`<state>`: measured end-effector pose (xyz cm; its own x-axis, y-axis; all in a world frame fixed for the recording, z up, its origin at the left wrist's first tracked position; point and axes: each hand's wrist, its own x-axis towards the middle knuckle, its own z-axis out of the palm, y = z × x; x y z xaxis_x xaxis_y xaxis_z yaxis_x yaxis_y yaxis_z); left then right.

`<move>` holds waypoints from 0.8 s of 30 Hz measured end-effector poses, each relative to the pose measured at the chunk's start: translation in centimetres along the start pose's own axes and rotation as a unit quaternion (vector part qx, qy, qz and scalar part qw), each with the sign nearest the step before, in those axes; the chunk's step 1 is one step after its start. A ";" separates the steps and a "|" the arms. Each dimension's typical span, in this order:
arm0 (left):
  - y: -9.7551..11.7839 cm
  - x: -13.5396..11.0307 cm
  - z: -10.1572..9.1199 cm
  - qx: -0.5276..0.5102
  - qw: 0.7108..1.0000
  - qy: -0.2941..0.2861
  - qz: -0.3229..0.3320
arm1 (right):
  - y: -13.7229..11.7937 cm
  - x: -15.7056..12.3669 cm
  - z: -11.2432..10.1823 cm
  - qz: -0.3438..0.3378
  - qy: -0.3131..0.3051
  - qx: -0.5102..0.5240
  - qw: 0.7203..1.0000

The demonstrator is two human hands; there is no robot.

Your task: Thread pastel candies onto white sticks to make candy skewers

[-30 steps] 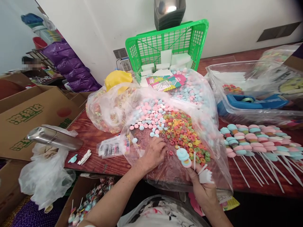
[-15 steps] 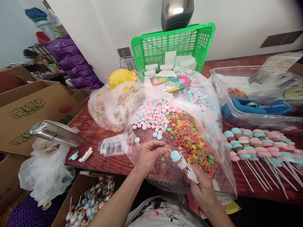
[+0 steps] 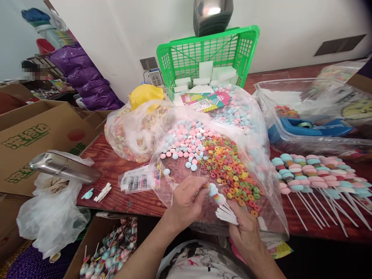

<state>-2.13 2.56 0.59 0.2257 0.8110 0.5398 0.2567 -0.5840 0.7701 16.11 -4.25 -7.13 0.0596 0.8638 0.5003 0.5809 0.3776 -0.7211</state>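
My left hand (image 3: 187, 201) is closed in a pinch at the tip of a candy skewer (image 3: 216, 193) stacked with blue and pink discs. My right hand (image 3: 245, 228) grips that skewer's stick together with a bundle of white sticks (image 3: 226, 214). Both hands hover over an open clear plastic bag (image 3: 261, 170) that holds colourful ring candies (image 3: 232, 170) and pink and blue disc candies (image 3: 186, 141). What my left fingertips pinch is too small to make out.
Finished candy skewers (image 3: 314, 174) lie in a row at the right. Behind stand a green basket (image 3: 209, 54), a clear bin (image 3: 314, 139) with a blue tape dispenser (image 3: 308, 128), and another candy bag (image 3: 133, 131). Cardboard boxes (image 3: 35, 135) and a box of wrapped skewers (image 3: 110, 252) sit at the left.
My left hand lifted off the ring candies and came to the skewer's tip. My right hand tilted the skewer left and lowered it toward the left hand.
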 end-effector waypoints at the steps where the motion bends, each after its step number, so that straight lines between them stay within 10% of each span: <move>1: 0.2 0.1 0.2 -0.065 0.996 0.023 -0.055 | 0.0 0.1 0.1 0.007 0.009 0.023 1.000; 5: 1.2 1.2 0.6 -0.212 0.959 0.041 -0.181 | -0.8 0.9 0.0 0.066 0.038 0.089 0.993; 12: 2.7 1.6 1.9 -0.184 0.973 -0.082 -0.110 | -1.8 1.5 0.2 0.139 0.033 0.142 0.979; 18: 2.8 1.6 2.7 0.020 0.984 -0.172 0.047 | -0.7 0.6 0.7 0.063 0.042 0.123 0.990; 24: 2.6 1.0 2.6 0.000 0.981 -0.193 0.020 | 0.1 0.0 0.8 0.082 0.026 0.126 0.988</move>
<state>1.23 1.76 2.24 0.5741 0.7139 0.4009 0.2397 -0.6147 0.7515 15.52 -3.96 -7.61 0.1825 0.9044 0.3856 0.3393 0.3102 -0.8881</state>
